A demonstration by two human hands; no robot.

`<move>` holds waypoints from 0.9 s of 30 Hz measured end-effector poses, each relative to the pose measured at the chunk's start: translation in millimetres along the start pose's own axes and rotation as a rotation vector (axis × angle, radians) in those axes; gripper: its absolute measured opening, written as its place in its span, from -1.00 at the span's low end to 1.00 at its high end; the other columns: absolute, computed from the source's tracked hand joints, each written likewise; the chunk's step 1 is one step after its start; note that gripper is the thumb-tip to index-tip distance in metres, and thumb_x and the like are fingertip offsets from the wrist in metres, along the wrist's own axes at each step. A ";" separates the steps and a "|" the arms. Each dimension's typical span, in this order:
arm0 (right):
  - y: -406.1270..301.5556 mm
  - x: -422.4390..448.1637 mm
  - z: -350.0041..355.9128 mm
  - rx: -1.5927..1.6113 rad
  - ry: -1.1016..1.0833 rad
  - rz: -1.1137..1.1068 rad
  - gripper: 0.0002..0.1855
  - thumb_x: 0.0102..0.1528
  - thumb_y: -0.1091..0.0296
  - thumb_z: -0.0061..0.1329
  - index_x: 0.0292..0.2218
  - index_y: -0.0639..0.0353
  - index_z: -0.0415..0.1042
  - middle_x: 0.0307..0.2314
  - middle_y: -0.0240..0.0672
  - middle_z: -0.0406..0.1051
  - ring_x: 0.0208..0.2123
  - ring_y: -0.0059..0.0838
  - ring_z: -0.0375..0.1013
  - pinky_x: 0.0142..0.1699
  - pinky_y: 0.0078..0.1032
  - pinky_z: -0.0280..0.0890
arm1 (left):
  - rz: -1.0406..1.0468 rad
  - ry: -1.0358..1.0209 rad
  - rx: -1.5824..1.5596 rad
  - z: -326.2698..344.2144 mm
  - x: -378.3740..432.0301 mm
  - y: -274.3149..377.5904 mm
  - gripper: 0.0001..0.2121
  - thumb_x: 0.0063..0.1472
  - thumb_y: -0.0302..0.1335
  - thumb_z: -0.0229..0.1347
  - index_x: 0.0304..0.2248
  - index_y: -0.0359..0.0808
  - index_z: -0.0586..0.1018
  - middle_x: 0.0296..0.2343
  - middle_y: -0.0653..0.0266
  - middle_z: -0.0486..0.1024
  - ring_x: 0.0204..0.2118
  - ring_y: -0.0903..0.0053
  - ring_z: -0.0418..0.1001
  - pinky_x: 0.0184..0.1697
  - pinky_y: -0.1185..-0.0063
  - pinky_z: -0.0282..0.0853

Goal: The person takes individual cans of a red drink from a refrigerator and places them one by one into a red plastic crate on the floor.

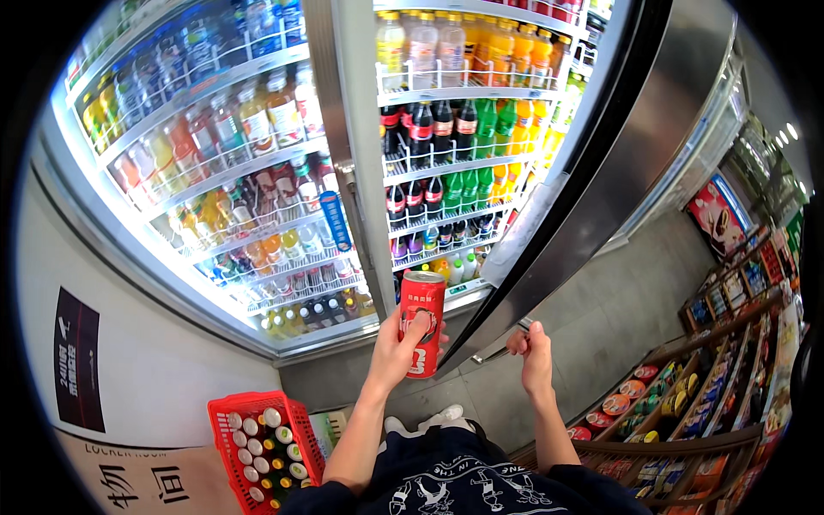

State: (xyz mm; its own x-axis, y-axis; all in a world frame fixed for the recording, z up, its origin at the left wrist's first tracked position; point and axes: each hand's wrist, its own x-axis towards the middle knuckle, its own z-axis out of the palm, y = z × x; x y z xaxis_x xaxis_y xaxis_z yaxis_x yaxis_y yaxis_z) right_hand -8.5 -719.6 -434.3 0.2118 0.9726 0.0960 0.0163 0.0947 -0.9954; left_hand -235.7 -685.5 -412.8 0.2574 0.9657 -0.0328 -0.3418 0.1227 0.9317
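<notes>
My left hand [391, 354] grips a red drink can [423, 297] upright in front of me, thumb across its front. The can bears white writing, and its silver top faces up. My right hand [533, 357] is closed around the metal handle [492, 354] of the cooler's right glass door [618, 148], which stands swung outward. Behind the can is the lit right section of the cooler, where wire-fronted shelves [467, 96] hold cola, green and orange bottles [501, 55]. The cooler's left section [225, 161] is behind its own door, with rows of bottled drinks.
A red plastic basket [215, 412] full of cans and bottles stands low at my left, beside a white wall panel [129, 315]. To the right, wooden store shelves [702, 444] hold packaged food and instant noodle cups [616, 404]. Grey tiled floor [618, 302] lies between.
</notes>
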 end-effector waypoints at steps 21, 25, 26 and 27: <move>61.7 116.3 88.1 0.417 -0.641 -0.035 -0.68 0.27 0.19 -0.26 -0.33 0.31 0.32 -0.47 -0.36 0.33 -0.41 -0.60 0.29 -0.26 -0.62 0.18 | 0.126 0.677 0.250 -44.0 -11.4 -2.1 -0.59 0.10 -0.19 0.18 -0.25 -0.42 0.54 -0.37 0.27 0.45 -0.35 0.62 0.44 -0.27 0.62 0.33; 52.9 130.4 114.1 0.315 -0.630 -0.092 -0.75 0.22 0.38 -0.17 -0.11 0.33 0.31 -0.37 -0.38 0.36 -0.28 -0.62 0.32 -0.13 -0.63 0.20 | 0.033 0.814 0.196 -34.0 -8.5 -23.4 -0.56 0.09 -0.15 0.18 -0.27 -0.44 0.54 -0.37 0.22 0.45 -0.38 0.59 0.47 -0.30 0.59 0.38; 54.3 134.9 120.4 0.322 -0.637 -0.111 -0.73 0.20 0.41 -0.15 -0.08 0.33 0.29 -0.33 -0.37 0.35 -0.26 -0.62 0.32 -0.11 -0.62 0.20 | 0.020 0.832 0.202 -32.0 -10.6 -26.2 -0.56 0.10 -0.15 0.17 -0.27 -0.44 0.54 -0.38 0.22 0.45 -0.39 0.59 0.47 -0.31 0.59 0.38; 55.8 139.8 126.0 0.325 -0.641 -0.128 -0.70 0.19 0.44 -0.13 -0.05 0.34 0.27 -0.28 -0.35 0.34 -0.24 -0.62 0.31 -0.10 -0.61 0.20 | 0.004 0.846 0.205 -29.2 -12.1 -29.7 -0.56 0.10 -0.15 0.17 -0.27 -0.44 0.54 -0.38 0.21 0.45 -0.39 0.59 0.47 -0.31 0.59 0.38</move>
State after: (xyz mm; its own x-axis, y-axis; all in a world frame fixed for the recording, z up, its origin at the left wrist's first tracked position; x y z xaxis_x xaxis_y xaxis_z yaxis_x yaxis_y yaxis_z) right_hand -101.1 -551.6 -476.0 -0.3880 0.8734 0.2942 -0.3091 0.1774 -0.9343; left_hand -255.0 -694.1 -450.7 -0.5296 0.8214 -0.2116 -0.1510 0.1541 0.9764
